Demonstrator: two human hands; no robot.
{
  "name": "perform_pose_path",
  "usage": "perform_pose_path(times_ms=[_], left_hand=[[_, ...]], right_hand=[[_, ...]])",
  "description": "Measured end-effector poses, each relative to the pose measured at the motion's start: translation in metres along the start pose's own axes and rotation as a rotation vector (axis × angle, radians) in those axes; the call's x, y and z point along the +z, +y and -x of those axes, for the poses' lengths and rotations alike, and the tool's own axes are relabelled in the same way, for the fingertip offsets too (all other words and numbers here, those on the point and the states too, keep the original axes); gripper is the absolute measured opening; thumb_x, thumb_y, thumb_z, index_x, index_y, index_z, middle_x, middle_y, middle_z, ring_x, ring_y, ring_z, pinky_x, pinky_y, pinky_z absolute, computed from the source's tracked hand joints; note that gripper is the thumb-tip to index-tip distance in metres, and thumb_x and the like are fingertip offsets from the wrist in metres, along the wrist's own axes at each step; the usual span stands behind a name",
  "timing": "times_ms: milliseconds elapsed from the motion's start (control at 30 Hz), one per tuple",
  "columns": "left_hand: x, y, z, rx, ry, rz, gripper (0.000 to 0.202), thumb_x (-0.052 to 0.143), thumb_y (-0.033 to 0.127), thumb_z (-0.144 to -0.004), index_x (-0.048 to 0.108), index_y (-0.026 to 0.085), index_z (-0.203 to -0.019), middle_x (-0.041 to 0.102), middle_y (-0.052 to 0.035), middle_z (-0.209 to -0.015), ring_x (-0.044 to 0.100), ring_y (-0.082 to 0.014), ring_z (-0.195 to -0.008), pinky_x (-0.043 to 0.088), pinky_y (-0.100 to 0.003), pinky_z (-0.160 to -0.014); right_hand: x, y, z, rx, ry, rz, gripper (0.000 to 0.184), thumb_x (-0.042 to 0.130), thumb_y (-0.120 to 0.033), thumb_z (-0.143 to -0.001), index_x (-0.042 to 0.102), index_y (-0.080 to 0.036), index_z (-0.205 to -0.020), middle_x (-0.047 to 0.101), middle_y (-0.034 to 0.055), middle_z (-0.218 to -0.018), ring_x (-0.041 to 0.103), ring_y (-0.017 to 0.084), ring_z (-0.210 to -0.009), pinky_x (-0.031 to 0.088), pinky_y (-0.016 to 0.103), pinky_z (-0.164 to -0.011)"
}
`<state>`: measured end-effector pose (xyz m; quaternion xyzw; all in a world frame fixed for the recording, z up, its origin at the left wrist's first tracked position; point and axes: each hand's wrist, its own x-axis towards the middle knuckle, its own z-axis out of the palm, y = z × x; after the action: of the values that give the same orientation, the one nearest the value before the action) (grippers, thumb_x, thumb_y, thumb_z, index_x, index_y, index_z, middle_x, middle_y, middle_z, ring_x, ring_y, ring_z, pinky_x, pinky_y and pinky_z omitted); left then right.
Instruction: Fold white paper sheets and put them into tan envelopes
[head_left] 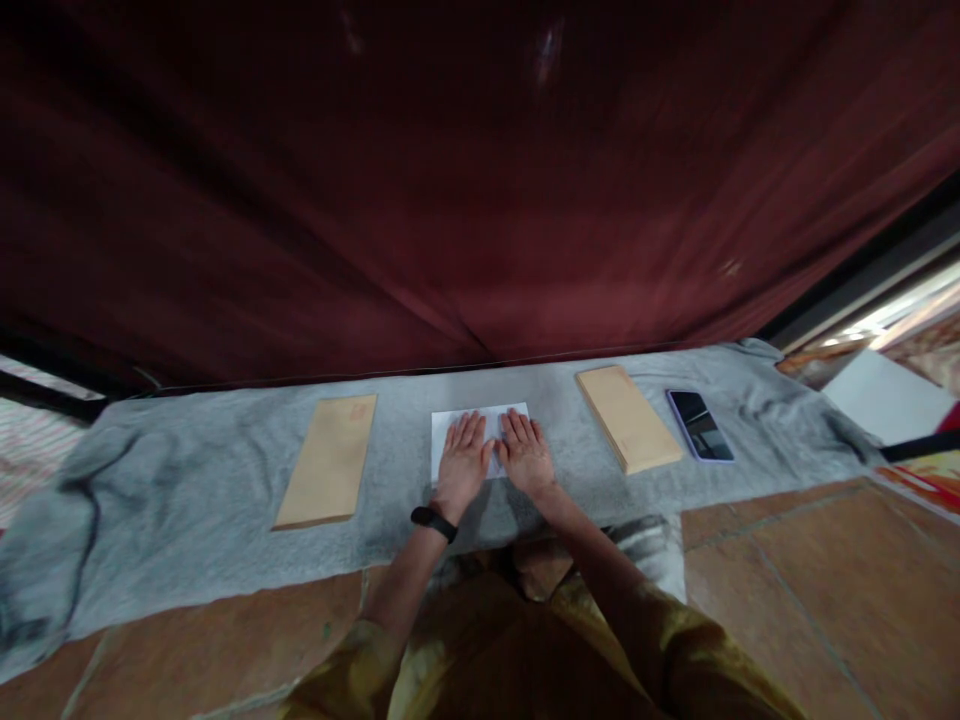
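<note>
A white sheet of paper lies flat on the grey cloth in front of me. My left hand presses flat on its middle, fingers stretched out, with a dark band on the wrist. Beside it, my right hand rests flat on the right part of the same paper, fingers extended. The two thumbs are close together near the centre. Much of the sheet is hidden under both hands. Brown envelopes lie to the left, and a thicker stack of brown envelopes lies to the right.
A phone in a purple case lies right of the envelope stack. The grey cloth covers a long, narrow surface. Behind it hangs a dark red curtain. Brown floor tiles show in front, and a white sheet or board stands at far right.
</note>
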<state>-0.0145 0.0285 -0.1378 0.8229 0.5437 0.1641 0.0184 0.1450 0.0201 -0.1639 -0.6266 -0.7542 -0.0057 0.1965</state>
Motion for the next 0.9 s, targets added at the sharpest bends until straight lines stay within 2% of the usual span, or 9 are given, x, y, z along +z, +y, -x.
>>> perform_pose_path(times_ms=[100,167,467,900], left_hand=[[0.006,0.014,-0.005,0.046,-0.062,0.025,0.054,0.027,0.037,-0.105,0.047,0.012,-0.149,0.047,-0.0109,-0.156,0.034,-0.0260,-0.150,0.028,-0.049,-0.124],[0.009,0.016,-0.005,0.041,-0.083,0.027,0.054,0.027,0.037,-0.105,0.046,0.013,-0.149,0.046,-0.0103,-0.156,0.033,-0.0261,-0.150,0.028,-0.050,-0.124],[0.013,-0.005,-0.008,0.014,-0.089,-0.038,0.057,0.028,0.038,-0.104,0.041,0.011,-0.152,0.040,-0.0097,-0.160,0.030,-0.0252,-0.152,0.022,-0.048,-0.126],[0.017,-0.014,-0.015,-0.064,-0.053,-0.071,0.057,0.029,0.038,-0.103,0.040,0.016,-0.154,0.041,-0.0069,-0.160,0.029,-0.0267,-0.152,0.021,-0.049,-0.125]], right_hand=[[-0.001,0.000,0.000,-0.004,-0.030,0.009,0.053,0.042,-0.027,-0.102,0.043,-0.012,-0.152,0.040,0.0133,-0.159,0.037,0.029,-0.147,0.026,0.048,-0.120],[-0.002,0.001,0.000,-0.002,-0.038,0.011,0.052,0.041,-0.026,-0.102,0.044,-0.013,-0.152,0.039,0.0129,-0.159,0.037,0.029,-0.147,0.026,0.048,-0.120],[0.000,0.000,0.000,0.007,0.001,-0.014,0.051,0.041,-0.030,-0.104,0.044,-0.013,-0.151,0.042,0.0138,-0.158,0.039,0.030,-0.146,0.028,0.049,-0.119],[-0.001,-0.001,-0.001,0.010,0.003,-0.010,0.050,0.041,-0.032,-0.105,0.045,-0.012,-0.151,0.043,0.0138,-0.157,0.039,0.029,-0.146,0.028,0.048,-0.119]])
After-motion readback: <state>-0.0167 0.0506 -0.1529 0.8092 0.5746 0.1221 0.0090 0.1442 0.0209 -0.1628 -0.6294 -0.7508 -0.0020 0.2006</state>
